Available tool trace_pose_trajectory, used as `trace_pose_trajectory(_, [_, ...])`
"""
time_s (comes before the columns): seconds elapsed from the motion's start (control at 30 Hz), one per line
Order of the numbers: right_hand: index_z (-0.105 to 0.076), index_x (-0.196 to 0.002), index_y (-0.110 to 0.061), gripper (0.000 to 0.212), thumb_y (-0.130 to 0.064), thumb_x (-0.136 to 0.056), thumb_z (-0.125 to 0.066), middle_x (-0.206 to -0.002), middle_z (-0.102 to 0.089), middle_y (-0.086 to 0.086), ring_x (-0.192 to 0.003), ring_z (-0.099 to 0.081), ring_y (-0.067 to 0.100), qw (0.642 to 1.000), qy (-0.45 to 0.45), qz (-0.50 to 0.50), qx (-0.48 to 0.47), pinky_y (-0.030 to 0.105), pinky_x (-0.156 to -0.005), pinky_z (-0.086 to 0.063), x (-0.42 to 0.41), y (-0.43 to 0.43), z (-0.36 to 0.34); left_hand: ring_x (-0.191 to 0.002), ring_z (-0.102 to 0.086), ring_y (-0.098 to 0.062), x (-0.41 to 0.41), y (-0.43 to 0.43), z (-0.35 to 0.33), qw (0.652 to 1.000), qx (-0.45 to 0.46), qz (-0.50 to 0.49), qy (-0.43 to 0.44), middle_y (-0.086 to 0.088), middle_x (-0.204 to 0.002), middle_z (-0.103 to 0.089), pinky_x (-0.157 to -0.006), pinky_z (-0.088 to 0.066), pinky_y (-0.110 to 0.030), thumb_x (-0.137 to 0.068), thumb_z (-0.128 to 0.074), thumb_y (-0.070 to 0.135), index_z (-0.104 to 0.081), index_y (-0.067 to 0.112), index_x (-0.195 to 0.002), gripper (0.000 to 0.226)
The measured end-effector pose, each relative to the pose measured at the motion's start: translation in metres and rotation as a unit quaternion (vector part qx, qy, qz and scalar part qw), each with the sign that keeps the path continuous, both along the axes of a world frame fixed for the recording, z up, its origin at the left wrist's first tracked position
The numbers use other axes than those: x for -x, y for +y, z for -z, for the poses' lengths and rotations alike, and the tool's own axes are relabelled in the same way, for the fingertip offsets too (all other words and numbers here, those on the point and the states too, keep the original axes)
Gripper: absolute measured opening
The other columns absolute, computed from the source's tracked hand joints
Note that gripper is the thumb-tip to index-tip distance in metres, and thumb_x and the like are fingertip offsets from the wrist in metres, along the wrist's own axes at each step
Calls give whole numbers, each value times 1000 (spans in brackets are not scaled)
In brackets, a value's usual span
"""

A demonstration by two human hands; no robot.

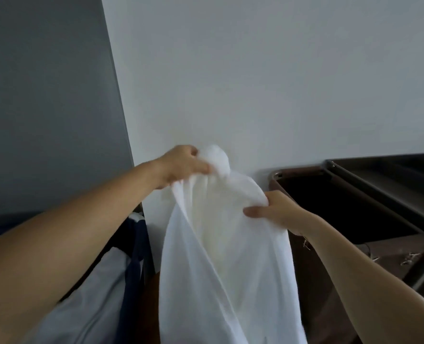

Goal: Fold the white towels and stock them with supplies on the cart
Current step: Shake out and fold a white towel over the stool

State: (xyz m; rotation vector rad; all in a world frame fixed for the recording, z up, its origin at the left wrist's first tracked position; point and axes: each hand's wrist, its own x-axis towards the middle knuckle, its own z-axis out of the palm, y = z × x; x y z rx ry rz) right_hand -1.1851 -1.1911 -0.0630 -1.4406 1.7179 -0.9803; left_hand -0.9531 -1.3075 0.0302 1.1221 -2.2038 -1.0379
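Against the pale wall (pixel 255 83), a dark brown cart with an open bin (pixel 342 207) stands at right. In front hangs 1 long white cloth towel (pixel 218 256), held up off everything. Left hand (pixel 181 165) clenched on its bunched top; right hand (pixel 273 209) pinching its right edge lower down.

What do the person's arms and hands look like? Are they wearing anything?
Both arms are bare as far as the picture shows, with no sleeves in sight. The left hand and right hand have no gloves, rings, watch or bracelet that can be seen.
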Motion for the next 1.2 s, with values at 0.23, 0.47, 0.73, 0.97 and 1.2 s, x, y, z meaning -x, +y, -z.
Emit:
trace_pose_trajectory(0.23, [-70,-76,-23,19,-29,-67,-86,-69,-66,-5,-65,-63,10,964,258,-60,35,18,-56,-46,-29,-12,-44,-94,-68,-10,19,23,38,972,-31,186,-141,1,-115,-68,-80,-55,-22,-81,-79,24,-41,43,-145,77])
trace_pose_trajectory(0.47, [-69,-75,-24,28,-27,-59,-92,-60,-63,-17,-56,-56,-5,982,183,-35,35,11,-52,-43,-13,-17,-33,-88,-68,-20,13,15,35,988,7,133,-83,-8,-96,-72,-83,-54,-34,-88,-72,30,-73,10,-100,24])
trace_pose_trajectory(0.73, [-72,-77,-11,11,-18,-78,-81,-72,-68,9,-65,-62,20,995,39,42,82,33,-62,-48,5,-6,-28,-75,-66,-11,-10,-4,14,988,40,43,-143,3,-90,-70,-64,-53,-25,-76,-79,28,-66,15,-92,25])
trace_pose_trajectory(0.97, [-72,-71,-32,27,-5,-72,-77,-56,-47,-16,-50,-43,3,986,76,-17,146,15,-48,-36,-23,-20,-58,-65,-59,0,19,28,23,979,25,159,-124,20,-66,-65,-64,-43,-20,-88,-72,35,-71,26,-94,11])
trace_pose_trajectory(1.2, [-74,-96,-6,16,-13,-82,-77,-99,-75,15,-94,-71,32,1000,-2,-10,7,49,-95,-54,-3,-9,-3,-78,-58,-27,5,8,1,995,2,32,97,-19,-87,-63,-73,-48,-39,-90,-68,20,-68,-4,-96,25])
